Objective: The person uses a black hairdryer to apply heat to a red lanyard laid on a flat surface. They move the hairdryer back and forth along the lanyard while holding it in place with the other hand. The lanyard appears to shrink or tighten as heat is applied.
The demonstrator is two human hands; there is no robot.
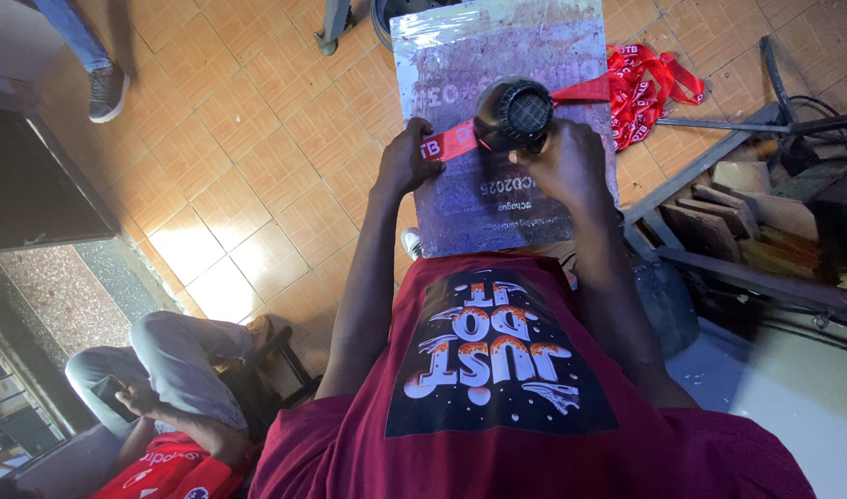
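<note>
hands are working over a plastic-wrapped board (497, 139) on the lap, left hand (407, 159) pinning the red ribbon (451, 141) flat, right hand (566, 162) gripping a black heat blower (513, 114) aimed at it, seemingly mid-drying.

To your left a seated person (178, 370) in grey trousers holds a phone (109, 393); wooden blocks (728, 217) lie right, on tiled floor (257, 157).
</note>
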